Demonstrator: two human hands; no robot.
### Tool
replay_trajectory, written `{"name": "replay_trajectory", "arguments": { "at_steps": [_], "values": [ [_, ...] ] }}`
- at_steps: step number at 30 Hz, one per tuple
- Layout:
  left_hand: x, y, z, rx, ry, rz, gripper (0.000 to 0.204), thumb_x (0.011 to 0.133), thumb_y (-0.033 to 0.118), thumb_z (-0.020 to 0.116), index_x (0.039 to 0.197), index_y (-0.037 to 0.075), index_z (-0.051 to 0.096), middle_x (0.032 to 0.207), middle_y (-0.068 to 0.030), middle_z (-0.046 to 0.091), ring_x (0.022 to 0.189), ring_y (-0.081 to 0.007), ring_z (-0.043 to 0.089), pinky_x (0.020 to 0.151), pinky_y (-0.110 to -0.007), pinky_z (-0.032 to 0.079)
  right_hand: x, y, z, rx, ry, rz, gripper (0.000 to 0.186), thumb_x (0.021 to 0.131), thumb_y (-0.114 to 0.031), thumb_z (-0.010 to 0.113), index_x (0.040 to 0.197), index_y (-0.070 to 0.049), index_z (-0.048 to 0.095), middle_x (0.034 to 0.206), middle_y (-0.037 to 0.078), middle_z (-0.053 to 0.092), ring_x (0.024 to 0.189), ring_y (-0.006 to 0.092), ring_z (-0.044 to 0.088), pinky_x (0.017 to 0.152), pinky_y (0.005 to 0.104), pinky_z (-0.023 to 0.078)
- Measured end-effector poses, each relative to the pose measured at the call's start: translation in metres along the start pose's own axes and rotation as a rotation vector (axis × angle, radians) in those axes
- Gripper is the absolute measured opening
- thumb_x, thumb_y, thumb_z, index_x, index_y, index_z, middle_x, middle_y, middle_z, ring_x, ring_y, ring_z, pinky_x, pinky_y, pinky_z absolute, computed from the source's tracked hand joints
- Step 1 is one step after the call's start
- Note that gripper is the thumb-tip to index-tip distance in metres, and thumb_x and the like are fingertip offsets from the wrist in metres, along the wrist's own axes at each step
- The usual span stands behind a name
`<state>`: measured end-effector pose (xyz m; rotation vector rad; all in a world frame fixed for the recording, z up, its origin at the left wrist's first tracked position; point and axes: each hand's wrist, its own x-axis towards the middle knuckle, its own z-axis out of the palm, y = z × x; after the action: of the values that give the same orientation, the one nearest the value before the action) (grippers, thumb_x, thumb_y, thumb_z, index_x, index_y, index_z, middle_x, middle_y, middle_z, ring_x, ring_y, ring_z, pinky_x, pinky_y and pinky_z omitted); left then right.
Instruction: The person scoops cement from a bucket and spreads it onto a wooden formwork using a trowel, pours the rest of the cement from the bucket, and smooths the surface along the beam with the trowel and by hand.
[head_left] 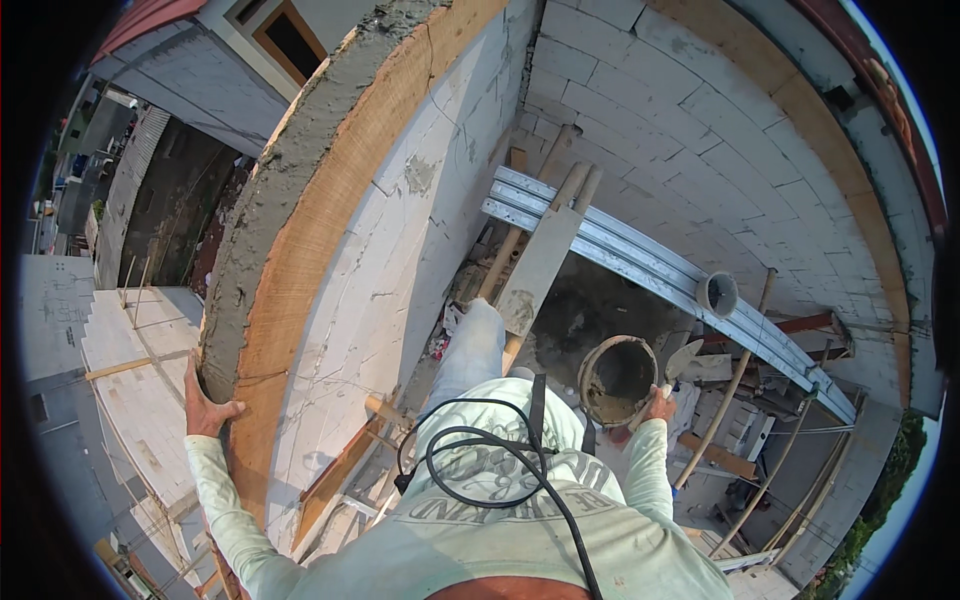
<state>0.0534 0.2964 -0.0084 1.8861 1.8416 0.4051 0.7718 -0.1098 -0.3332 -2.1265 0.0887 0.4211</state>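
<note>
My left hand rests on top of the wall form at left, its thumb and fingers spread apart across the form. Wet grey concrete fills the form's top, beside a curved-looking wooden board. At the right, my right hand is closed around the handle of a trowel, its pale blade pointing away from me. Against that hand is the rim of a round bucket with grey mortar inside. Whether the hand also grips the rim, I cannot tell.
A narrow plank on poles runs ahead of my leg. Metal channels cross the room, with a second bucket on them. Block walls rise ahead. Far below lie rubble and boards; lower buildings stand outside at left.
</note>
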Motion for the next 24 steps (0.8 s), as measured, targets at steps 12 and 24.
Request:
{"name": "replay_trajectory", "arguments": {
  "at_steps": [12,24],
  "values": [
    [0.091,0.093,-0.008,-0.155,0.236,0.024,0.103,0.07,0.045,0.074,0.147,0.006,0.019,0.148,-0.0199,0.024,0.139,-0.0335,0.021,0.111,-0.043,0.021,0.01,0.005,-0.015,0.065,0.108,0.373,0.025,0.069,-0.016,0.069,0.079,0.002,0.055,0.062,0.006,0.052,0.057,0.016,0.049,0.053,0.0341,0.041],
    [0.282,0.345,0.091,0.049,0.402,0.316,0.077,0.083,0.031,0.066,0.144,0.002,0.028,0.147,-0.0182,0.029,0.138,-0.0282,0.024,0.113,-0.039,0.016,0.132,0.0,-0.04,-0.21,0.302,0.308,0.039,0.074,-0.03,0.066,0.077,0.008,0.062,0.069,0.018,0.062,0.063,0.027,0.057,0.063,0.0412,0.044]
  ]
}}
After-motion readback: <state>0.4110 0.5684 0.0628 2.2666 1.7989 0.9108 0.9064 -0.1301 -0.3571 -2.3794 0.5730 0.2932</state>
